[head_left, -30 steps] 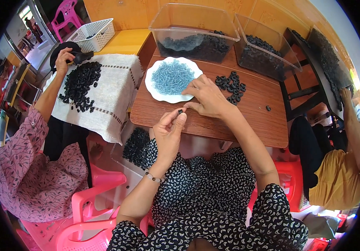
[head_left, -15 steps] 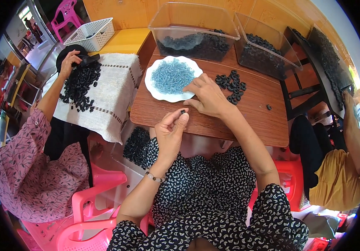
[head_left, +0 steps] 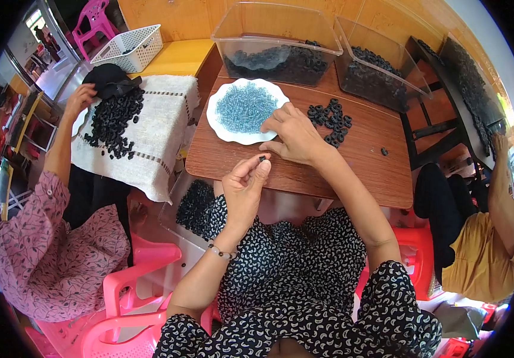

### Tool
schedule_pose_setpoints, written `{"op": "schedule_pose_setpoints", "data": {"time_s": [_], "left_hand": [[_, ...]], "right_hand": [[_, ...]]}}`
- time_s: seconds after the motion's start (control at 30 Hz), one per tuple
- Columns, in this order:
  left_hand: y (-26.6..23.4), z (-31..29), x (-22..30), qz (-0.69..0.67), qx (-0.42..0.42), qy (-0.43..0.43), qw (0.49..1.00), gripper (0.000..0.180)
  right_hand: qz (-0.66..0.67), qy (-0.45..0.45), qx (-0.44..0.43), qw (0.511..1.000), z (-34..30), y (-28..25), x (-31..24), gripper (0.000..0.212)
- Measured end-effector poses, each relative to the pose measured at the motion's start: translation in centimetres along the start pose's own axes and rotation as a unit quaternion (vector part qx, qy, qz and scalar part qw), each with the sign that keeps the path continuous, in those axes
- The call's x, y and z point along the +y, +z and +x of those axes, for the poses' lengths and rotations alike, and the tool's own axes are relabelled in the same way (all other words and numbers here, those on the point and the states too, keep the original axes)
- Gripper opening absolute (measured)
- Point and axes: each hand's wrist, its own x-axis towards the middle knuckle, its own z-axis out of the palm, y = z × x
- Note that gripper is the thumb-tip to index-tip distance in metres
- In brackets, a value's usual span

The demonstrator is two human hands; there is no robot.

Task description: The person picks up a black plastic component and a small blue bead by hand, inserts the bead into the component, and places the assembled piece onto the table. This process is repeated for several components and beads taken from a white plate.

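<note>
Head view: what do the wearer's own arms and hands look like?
The left hand wears no glove, with a dark-and-pale beaded bracelet at its wrist. The right hand is also gloveless, its wrist unadorned. Both black sleeves, printed with small pale crescents, are loose and end near the elbows.

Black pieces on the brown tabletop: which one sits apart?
The lone black piece near the right edge of the brown tabletop; the others bunch together in a cluster beside the right hand.

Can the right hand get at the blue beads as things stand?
Likely yes: the right hand is at the right rim of the white plate, and nothing visible stands between it and the blue beads.
</note>
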Motion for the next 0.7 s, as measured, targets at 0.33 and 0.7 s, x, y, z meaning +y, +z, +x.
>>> {"op": "schedule_pose_setpoints", "data": {"time_s": [0.33,0.7], "left_hand": [[0.02,0.06,0.29,-0.002,0.012,-0.005,1.000,0.028],[-0.39,0.23,-0.32,0.010,0.012,-0.009,1.000,0.027]], "right_hand": [[0.030,0.018,-0.003,0.999,-0.34,-0.65,-0.26,0.021],[0.039,0.007,0.005,0.999,-0.46,-0.83,-0.02,0.017]]}}
